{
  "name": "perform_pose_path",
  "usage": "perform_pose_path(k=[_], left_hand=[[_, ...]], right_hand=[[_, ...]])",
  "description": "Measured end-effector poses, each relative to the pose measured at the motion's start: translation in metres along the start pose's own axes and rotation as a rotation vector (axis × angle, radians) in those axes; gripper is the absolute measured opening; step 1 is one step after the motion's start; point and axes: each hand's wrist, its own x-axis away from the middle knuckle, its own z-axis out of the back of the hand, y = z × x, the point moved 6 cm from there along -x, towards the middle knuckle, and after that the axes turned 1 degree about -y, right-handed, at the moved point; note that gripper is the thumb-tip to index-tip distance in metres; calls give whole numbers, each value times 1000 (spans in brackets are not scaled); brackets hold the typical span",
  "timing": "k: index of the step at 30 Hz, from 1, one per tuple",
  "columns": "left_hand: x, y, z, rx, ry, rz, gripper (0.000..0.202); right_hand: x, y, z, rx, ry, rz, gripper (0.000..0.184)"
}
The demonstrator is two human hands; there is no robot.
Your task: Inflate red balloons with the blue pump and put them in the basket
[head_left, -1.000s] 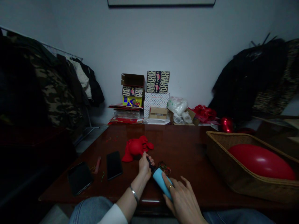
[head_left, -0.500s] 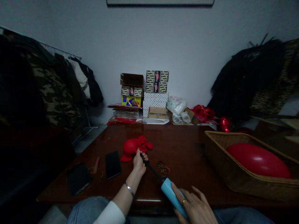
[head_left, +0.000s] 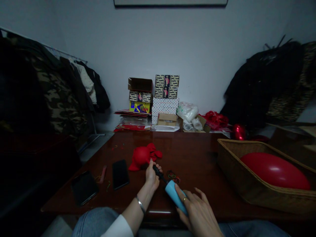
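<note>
Glossy red-brown table point(head_left: 197, 154) before a pale wall point(head_left: 204, 42), with stacked boxes point(head_left: 165, 107) beyond its far edge and dark garments point(head_left: 59, 89) hanging at left. On the right, a wicker basket point(head_left: 247, 187) with a smooth, rounded red balloon point(head_left: 276, 169) inside. On the table, just beyond the left hand point(head_left: 152, 177), a limp red balloon point(head_left: 141, 155): matte, bulging on the left, gathered into loose lobes on the right. Left fingers curled around the black end of a light-blue pump point(head_left: 172, 193); right hand point(head_left: 197, 209) wrapped about its barrel. Beside the pump, tangled coloured bands point(head_left: 173, 177).
</note>
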Motion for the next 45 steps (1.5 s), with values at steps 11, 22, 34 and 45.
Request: perform_pose_path(k=[11, 22, 34, 45], left_hand=[[5, -7, -5, 13, -32, 40, 28], [-4, 11, -4, -46, 21, -82, 31], [-13, 29, 1, 6, 57, -79, 30], [-1, 11, -5, 18, -28, -40, 29]], right_hand=[[-28, -9, -2, 18, -124, -72, 56], [-10, -11, 2, 32, 70, 25, 62], [27, 4, 13, 154, 84, 203, 68], [15, 3, 0, 47, 40, 71, 67]])
